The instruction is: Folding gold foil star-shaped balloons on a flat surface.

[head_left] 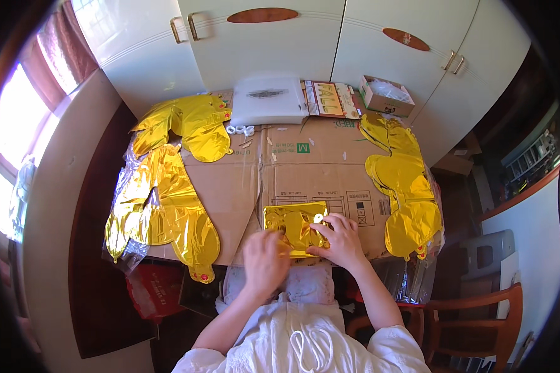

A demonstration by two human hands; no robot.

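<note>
A folded gold foil balloon (292,222) lies flat on the cardboard-covered table (305,168) near its front edge. My left hand (265,260) rests on the balloon's lower left part, fingers curled on the foil. My right hand (337,239) presses on its right side, fingertips beside a small white valve tab (318,218). Both hands hold the foil down against the cardboard.
Flat gold foil balloons lie in piles at the left (168,180) and right (404,180) of the table. A white plastic packet (267,99), a printed card (330,99), an open small box (386,96) and small white rings (241,130) sit at the back. A wooden chair (479,317) stands lower right.
</note>
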